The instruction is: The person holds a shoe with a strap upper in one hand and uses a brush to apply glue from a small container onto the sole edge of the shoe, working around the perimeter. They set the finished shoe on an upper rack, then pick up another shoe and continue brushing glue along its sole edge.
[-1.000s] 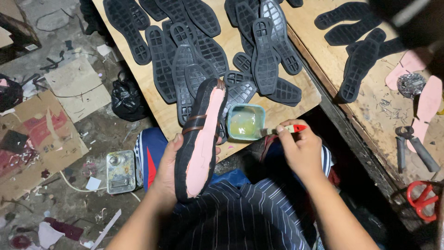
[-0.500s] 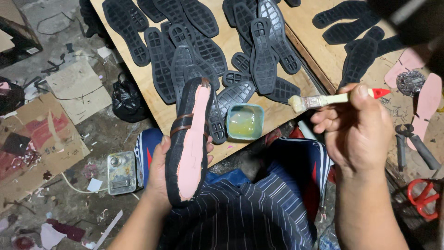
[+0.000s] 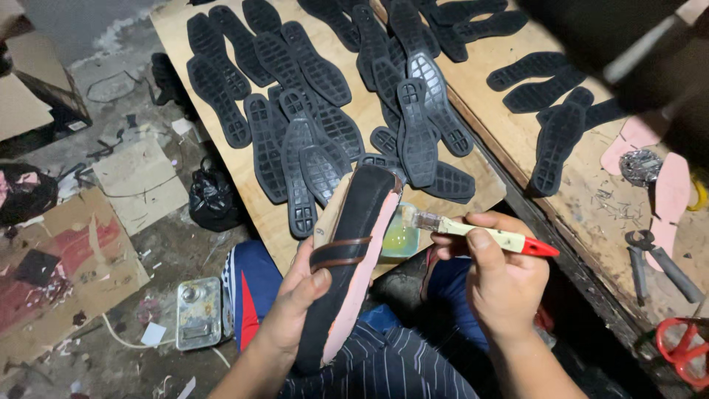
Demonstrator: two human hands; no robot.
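Below me I see a dusty concrete floor (image 3: 133, 96) littered with flattened cardboard (image 3: 136, 181), paper scraps and a black bag (image 3: 213, 199); two plywood desks (image 3: 173, 26) stand side by side, the right desk (image 3: 591, 203) scratched and stained, under dim, uneven light

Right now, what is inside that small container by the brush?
The small container holds a pale yellow-green liquid. The shoe in the left hand covers its left edge; depth cannot be seen.
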